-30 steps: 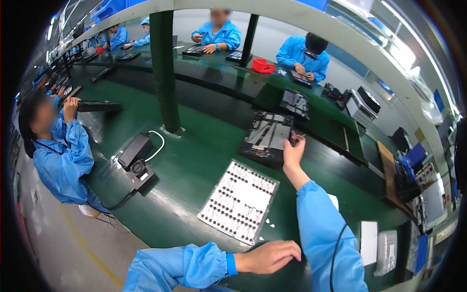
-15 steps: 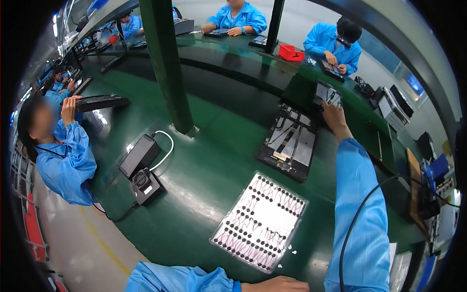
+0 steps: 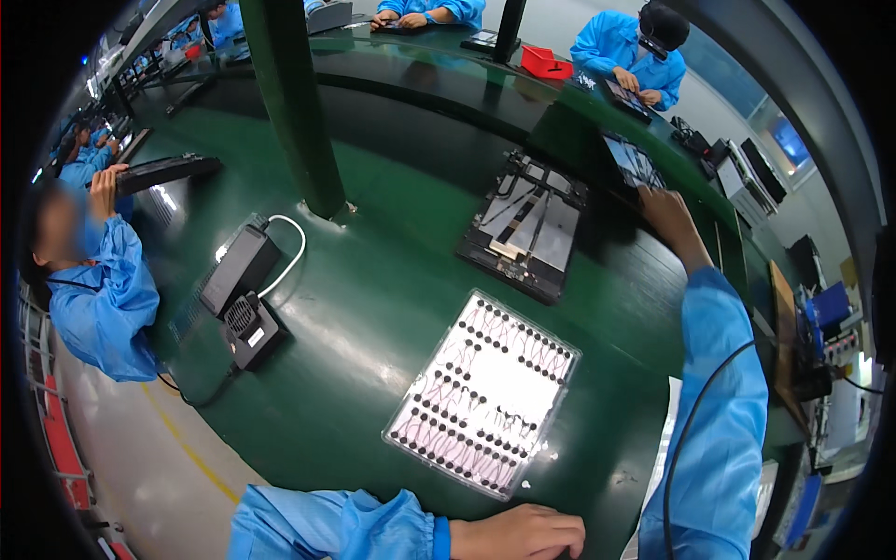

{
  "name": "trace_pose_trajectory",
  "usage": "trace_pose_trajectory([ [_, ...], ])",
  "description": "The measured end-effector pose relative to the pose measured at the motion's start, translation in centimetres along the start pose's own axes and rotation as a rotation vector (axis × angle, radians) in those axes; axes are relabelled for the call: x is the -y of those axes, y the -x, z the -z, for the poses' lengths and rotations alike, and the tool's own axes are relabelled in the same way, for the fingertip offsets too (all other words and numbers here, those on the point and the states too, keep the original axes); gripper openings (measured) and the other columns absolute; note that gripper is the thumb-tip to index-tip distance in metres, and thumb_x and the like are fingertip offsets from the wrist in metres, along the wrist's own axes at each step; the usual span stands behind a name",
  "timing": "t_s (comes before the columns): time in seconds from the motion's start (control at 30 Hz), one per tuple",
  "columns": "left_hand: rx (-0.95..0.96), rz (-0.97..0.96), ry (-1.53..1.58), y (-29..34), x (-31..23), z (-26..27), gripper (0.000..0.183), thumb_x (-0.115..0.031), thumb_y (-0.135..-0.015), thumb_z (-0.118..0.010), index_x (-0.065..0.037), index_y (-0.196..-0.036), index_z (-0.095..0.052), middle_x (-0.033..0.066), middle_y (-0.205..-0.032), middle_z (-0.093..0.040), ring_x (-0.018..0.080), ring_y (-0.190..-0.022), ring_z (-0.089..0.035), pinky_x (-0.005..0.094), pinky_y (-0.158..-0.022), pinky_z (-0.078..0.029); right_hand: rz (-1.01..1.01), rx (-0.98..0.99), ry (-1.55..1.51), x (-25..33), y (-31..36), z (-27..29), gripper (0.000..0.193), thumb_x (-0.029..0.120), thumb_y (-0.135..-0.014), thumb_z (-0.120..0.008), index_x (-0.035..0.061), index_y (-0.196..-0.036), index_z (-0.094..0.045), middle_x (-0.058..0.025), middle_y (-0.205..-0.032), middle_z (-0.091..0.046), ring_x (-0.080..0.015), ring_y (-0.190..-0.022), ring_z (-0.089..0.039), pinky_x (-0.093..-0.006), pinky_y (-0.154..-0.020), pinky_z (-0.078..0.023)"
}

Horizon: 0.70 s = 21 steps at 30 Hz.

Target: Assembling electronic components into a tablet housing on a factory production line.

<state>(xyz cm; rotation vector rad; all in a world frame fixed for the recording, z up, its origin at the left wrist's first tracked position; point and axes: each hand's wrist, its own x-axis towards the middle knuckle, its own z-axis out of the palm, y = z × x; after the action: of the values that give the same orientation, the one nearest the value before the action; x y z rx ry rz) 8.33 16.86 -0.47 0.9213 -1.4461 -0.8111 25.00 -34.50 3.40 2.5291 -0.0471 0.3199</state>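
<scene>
**Right hand (image 3: pixel 674 219) reaches the far tablet (image 3: pixel 633 161)!**

I'm at its near edge, fingers bent, and whether they grip I can't tell. That tablet sits beyond the open tablet (image 3: pixel 549 233), to its right, across the bench (image 3: pixel 355 373). Down low, my left hand (image 3: pixel 527 534) curls near the tray (image 3: pixel 509 378) of black parts; its fingertips are hidden, so I can't tell if it holds anything.
</scene>
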Motion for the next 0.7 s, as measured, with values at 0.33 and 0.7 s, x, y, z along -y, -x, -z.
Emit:
trace_pose_trajectory([
  [0.33, 0.034, -0.011, -0.035, 0.5, 1.1, -1.1, 0.014, 0.001, -0.090, -0.053, -0.007, -0.098, -0.061, 0.0060, -0.102, -0.061, 0.0285, -0.087, -0.063, 0.0395, -0.077, -0.051, -0.141, -0.222, -0.098, 3.6, 6.8, -0.3, 0.042, 0.011, -0.088, -0.068, 0.0124, -0.128, -0.056, -0.0101, -0.106, -0.068, -0.0296, -0.104, -0.068, -0.0410, -0.080, -0.057],
  [0.7, -0.139, 0.442, 1.013, -0.1, 2.4, -0.7, 0.038, -0.032, -0.111, -0.041, -0.001, -0.130, -0.051, 0.0144, -0.126, -0.058, 0.0247, -0.106, -0.065, 0.0396, -0.098, -0.052, -0.336, -0.553, -0.998, 3.4, 21.9, 19.7, 0.031, -0.011, -0.086, -0.066, 0.0018, -0.115, -0.065, -0.0176, -0.132, -0.068, -0.0273, -0.126, -0.063, -0.0380, -0.109, -0.046],
])
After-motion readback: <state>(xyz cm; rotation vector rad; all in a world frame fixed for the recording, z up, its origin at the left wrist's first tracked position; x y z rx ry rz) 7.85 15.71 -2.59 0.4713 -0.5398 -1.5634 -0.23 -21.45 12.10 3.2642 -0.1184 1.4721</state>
